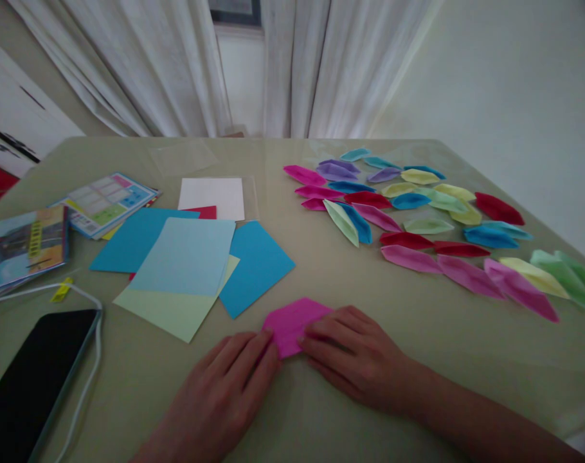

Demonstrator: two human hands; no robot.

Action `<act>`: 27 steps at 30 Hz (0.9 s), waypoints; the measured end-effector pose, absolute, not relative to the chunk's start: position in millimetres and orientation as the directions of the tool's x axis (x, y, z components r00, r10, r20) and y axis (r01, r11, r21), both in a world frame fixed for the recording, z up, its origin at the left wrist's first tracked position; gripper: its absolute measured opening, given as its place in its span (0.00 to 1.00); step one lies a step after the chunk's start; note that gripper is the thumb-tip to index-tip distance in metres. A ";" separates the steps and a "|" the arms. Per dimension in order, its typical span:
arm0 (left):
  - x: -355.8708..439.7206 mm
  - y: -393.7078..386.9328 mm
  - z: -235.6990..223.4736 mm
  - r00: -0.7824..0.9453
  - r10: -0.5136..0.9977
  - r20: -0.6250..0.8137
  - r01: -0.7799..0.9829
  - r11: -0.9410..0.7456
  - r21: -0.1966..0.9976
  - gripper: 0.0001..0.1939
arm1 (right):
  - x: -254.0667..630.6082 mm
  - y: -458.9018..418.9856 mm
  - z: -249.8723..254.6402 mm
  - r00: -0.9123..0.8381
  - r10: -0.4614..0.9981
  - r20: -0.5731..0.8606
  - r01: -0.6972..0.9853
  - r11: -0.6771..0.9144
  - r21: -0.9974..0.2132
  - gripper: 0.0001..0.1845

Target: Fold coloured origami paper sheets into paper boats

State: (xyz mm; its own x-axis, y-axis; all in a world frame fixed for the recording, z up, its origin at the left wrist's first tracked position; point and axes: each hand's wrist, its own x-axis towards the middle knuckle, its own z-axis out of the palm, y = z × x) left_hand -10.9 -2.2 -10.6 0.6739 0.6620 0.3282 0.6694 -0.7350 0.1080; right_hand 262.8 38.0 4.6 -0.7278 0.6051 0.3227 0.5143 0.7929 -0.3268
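A magenta sheet of origami paper, folded into a shape with slanted corners, lies on the table in front of me. My left hand presses its fingertips on the paper's left lower edge. On the right part of the same paper rest the bent fingers of my right hand; its thumb is partly hidden. Just beyond the paper is a blue square sheet, partly under a light blue sheet and a pale green sheet.
Several folded paper boat-like pieces in many colours spread over the table's right side. At left lie a smartphone, a white cable, booklets and a printed card stack. A white sheet lies farther back.
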 end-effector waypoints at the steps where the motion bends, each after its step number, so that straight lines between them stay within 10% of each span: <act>1: -10.0 -3.4 -10.1 0.674 0.659 0.332 0.663 -0.739 0.122 0.21 | 262.2 38.1 3.7 -0.740 0.594 0.315 0.504 0.800 -0.324 0.09; 12: -1.6 -2.8 -7.7 0.685 0.689 0.235 0.598 -0.717 0.358 0.09 | 257.1 25.3 3.1 -0.847 0.459 0.266 0.390 0.879 -0.273 0.08; 27: -17.7 11.3 9.0 0.726 0.663 0.183 0.544 -0.716 0.438 0.20 | 250.7 27.2 0.2 -0.831 0.466 0.304 0.402 0.880 -0.252 0.07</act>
